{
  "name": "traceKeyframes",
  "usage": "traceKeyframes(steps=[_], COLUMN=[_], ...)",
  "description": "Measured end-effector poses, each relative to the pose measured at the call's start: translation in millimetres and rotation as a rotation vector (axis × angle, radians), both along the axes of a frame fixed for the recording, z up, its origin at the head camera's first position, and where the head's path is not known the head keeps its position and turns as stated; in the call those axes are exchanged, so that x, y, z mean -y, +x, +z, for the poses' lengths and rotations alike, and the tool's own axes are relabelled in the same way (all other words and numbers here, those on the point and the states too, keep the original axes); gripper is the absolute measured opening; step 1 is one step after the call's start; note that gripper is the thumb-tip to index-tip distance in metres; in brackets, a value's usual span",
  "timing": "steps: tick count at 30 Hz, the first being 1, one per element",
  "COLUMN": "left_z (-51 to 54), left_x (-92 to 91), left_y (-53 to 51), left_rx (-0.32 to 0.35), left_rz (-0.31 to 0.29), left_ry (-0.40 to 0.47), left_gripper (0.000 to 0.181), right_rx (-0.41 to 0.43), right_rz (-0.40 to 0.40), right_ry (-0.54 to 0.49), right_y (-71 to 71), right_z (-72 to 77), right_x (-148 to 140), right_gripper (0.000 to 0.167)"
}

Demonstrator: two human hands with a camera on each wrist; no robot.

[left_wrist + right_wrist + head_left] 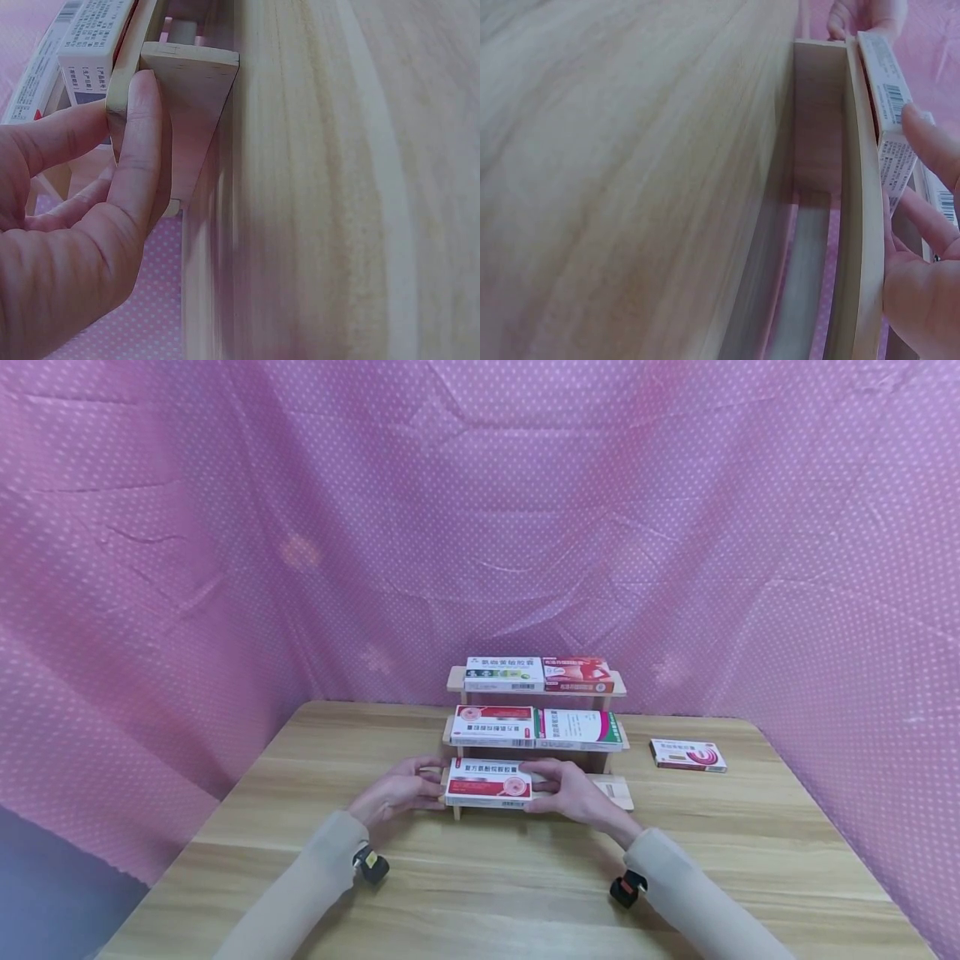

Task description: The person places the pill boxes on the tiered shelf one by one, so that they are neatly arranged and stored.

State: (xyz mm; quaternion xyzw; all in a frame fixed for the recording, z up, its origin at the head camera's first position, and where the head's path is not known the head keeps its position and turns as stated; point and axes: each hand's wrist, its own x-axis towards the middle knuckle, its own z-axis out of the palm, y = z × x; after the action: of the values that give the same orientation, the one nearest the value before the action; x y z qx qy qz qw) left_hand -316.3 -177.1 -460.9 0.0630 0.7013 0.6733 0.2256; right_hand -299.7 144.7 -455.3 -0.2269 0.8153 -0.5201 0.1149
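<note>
A white and red medicine box (487,787) lies on the lowest tier of a three-tier wooden display shelf (455,678), at its left side. My right hand (573,793) holds the box by its right end; in the right wrist view the thumb (930,146) presses a corner of the medicine box (885,86), with the other fingers behind it. At the left end of that tier is my left hand (401,789). The left wrist view shows its thumb and fingers pinching the end of the wooden shelf (195,82), beside the box.
On the middle tier lie a red and white box (491,727) and a green and white box (577,728). The top tier bears a white box (502,672) and a red box (576,672). Another medicine box (687,755) lies on the table (750,852) at right. Pink dotted cloth (525,527) hangs behind.
</note>
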Motion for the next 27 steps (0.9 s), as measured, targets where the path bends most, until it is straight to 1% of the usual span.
traceKeyframes(steps=[5, 8, 15, 20, 23, 27], left_z=[-1.1, -1.2, 0.5, 2.6, 3.1, 2.8], left_x=[-0.1, -1.0, -2.2, -2.2, -1.8, -1.4], left_y=[-1.4, -1.7, -0.1, 0.9, 0.9, 0.5], left_rx=[0.001, 0.008, 0.009, 0.014, 0.015, 0.013], left_rz=[-0.009, 0.0, 0.01, 0.013, 0.015, 0.012], left_ry=[-0.006, -0.01, -0.008, -0.005, -0.007, -0.006], left_gripper=[0.065, 0.065, 0.069, 0.069, 0.068, 0.068], right_rx=[0.009, 0.027, 0.027, 0.035, 0.027, 0.007], right_rz=[0.022, 0.029, 0.012, -0.01, -0.027, -0.026], right_ry=[-0.023, -0.042, -0.046, -0.047, -0.037, -0.037], right_y=[0.1, 1.6, 7.0, 8.5, 9.4, 10.6], right_z=[0.5, 1.2, 1.2, -0.2, -0.2, 1.3], right_x=[-4, -8, -21, -33, -41, -53], right_gripper=[0.065, 0.066, 0.063, 0.057, 0.05, 0.045])
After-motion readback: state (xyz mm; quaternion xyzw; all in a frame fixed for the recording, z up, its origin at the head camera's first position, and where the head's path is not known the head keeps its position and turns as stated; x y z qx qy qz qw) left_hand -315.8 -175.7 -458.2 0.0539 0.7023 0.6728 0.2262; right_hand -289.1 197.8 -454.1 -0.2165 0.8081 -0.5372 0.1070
